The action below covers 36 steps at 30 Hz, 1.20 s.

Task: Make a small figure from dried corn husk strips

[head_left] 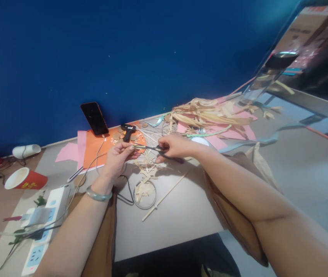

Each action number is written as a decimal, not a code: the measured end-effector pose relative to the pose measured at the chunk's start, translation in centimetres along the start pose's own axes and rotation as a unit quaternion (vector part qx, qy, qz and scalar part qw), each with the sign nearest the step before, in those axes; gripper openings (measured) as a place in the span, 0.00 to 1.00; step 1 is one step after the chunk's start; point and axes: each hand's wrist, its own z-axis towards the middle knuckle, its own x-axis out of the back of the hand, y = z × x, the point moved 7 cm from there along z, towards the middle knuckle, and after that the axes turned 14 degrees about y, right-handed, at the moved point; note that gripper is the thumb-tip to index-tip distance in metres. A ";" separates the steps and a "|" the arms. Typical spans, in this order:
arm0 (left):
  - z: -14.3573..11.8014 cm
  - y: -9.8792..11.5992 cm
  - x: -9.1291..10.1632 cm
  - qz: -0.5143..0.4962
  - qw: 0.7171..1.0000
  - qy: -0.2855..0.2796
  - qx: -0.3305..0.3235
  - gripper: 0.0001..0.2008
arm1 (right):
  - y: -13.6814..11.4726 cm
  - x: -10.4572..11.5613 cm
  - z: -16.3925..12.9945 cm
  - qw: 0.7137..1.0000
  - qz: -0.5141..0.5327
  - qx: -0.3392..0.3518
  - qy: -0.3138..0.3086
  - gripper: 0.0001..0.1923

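My right hand (171, 147) is wrapped round the handles of dark scissors (150, 147), whose blades point left toward my other hand. With thumb and fingers pinched, my left hand (121, 154) holds a small pale husk strip (139, 146) at the scissor blades. Its far end is too small to make out. Below both hands lies a loose heap of cut pale scraps (148, 166). Nearer to me, a grey hoop (135, 197) lies round more scraps, beside a thin wooden stick (169, 191).
A phone (94, 118) leans on the blue wall, near a black glue gun (128, 132) on orange paper (91, 148). Dried husks (210, 113) pile at the back right, near a glass jar (258, 84). Left are a red paper cup (34, 179), a power strip (38, 250) and cables.
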 end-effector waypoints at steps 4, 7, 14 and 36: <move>0.0 -0.1 0.0 0.003 1.000 -0.003 -0.002 0.18 | 0.0 0.0 0.0 1.000 0.003 0.001 0.000 0.25; 0.0 -0.1 0.0 0.003 1.000 -0.002 -0.003 0.18 | -0.1 0.1 0.0 1.000 0.001 0.002 0.000 0.26; 0.0 -0.1 0.0 0.011 1.000 0.001 -0.006 0.19 | -0.1 0.0 -0.1 1.000 0.001 0.005 -0.003 0.26; -0.2 0.1 -0.1 -0.001 1.000 0.000 0.011 0.15 | 0.0 0.5 0.2 0.998 -0.051 -0.002 0.029 0.20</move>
